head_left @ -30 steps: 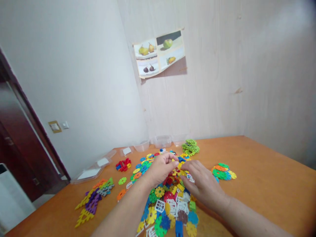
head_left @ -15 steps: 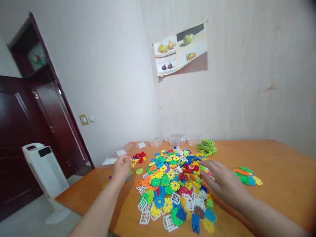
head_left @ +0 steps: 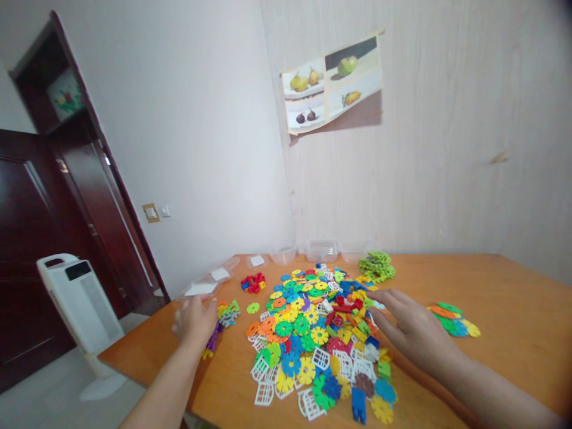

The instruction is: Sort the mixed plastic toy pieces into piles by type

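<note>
The left hand (head_left: 195,322) is held palm down near the left edge of the orange table (head_left: 513,333), fingers loosely curled over a small cluster of purple, yellow and green pieces (head_left: 222,319); whether anything is gripped cannot be told. The right hand (head_left: 413,329) is laid flat, fingers spread, on the right side of the big pile of coloured plastic pieces (head_left: 317,333) in the table's middle. Green pieces (head_left: 376,266) are stacked toward the far edge.
</note>
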Available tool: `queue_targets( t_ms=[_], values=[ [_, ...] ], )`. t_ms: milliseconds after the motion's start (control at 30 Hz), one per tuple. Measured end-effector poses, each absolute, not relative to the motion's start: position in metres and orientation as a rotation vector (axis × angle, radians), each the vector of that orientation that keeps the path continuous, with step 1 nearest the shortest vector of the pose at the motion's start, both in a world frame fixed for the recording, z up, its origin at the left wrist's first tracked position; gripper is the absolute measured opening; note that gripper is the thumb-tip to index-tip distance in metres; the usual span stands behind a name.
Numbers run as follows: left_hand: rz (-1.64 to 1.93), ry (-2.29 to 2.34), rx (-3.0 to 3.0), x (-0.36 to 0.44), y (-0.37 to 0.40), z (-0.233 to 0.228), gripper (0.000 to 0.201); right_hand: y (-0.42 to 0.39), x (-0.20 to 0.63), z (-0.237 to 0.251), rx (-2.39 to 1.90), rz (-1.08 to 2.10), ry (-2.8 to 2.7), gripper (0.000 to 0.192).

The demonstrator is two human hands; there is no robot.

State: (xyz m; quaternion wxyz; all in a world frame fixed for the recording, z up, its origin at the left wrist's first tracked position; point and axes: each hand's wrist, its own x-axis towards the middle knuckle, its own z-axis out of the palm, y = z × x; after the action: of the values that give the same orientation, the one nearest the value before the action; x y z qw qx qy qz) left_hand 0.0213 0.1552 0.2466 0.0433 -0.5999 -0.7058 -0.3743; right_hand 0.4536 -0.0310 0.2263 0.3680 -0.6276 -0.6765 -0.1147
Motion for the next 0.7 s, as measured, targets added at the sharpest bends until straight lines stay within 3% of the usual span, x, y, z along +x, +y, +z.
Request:
queue_targets(
  t_ms=[167, 233, 367, 433, 700],
  values=[
    [-1.269, -1.737, -2.356, 0.057, 0.11, 0.242, 0.054, -0.032, 0.453, 0.228, -1.624, -0.28, -1.742, 0.031],
    [-1.082, -1.658, -2.649, 0.066, 0.083, 0.234, 0.065, -0.032, 0.452, 0.228, -1.629, -0.275, -1.733, 0.03],
    [-0.56, -1.507, -3.0, 0.073, 0.044, 0.217, 0.114, -0.032, 0.45, 0.228, -1.643, -0.261, -1.731, 0.031],
    [-0.411, -1.472, -3.032, 0.077, 0.039, 0.211, 0.127, -0.032, 0.449, 0.228, -1.647, -0.256, -1.736, 0.031],
    [-0.297, -1.426, -2.974, 0.116, 0.062, 0.212, 0.119, -0.031, 0.447, 0.229, -1.668, -0.213, -1.76, 0.031]
  ],
)
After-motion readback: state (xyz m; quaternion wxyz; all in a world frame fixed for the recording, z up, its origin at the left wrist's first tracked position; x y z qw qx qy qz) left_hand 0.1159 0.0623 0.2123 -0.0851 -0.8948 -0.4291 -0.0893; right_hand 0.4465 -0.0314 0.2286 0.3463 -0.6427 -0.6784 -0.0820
